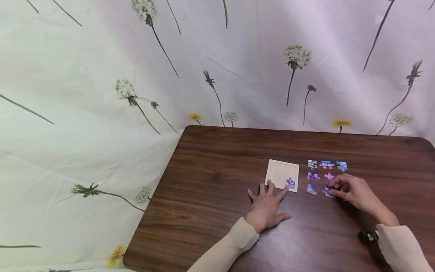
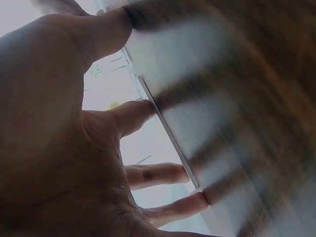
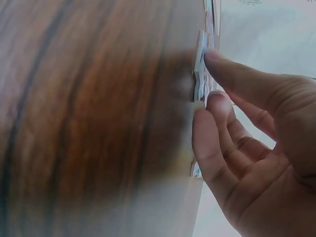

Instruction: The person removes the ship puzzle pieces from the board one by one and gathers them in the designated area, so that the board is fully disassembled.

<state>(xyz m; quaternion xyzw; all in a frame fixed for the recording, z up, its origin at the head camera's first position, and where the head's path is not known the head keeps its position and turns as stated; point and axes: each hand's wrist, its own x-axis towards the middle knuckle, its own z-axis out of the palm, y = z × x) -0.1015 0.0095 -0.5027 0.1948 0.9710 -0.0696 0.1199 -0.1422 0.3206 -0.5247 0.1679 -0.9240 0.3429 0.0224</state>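
Near the middle of the table lies a square, pale puzzle tray [image 1: 279,172], with one purple and blue puzzle piece [image 1: 290,183] in its near right corner. My left hand [image 1: 266,209] is spread wide, fingertips at the tray's near edge; in the left wrist view the fingers [image 2: 168,174] reach to that thin edge. To the right, my right hand [image 1: 355,192] pinches a blue and purple puzzle piece [image 1: 328,192] between thumb and fingers. The right wrist view shows this piece [image 3: 199,69] edge-on, with the thumb on its face and a fingertip at its lower end.
Several loose pieces lie in rows right of the tray, among them a striped one [image 1: 327,165], a corner one [image 1: 342,166] and a pink one [image 1: 329,177]. A flower-printed cloth [image 1: 238,75] hangs behind the brown wooden table [image 1: 204,181].
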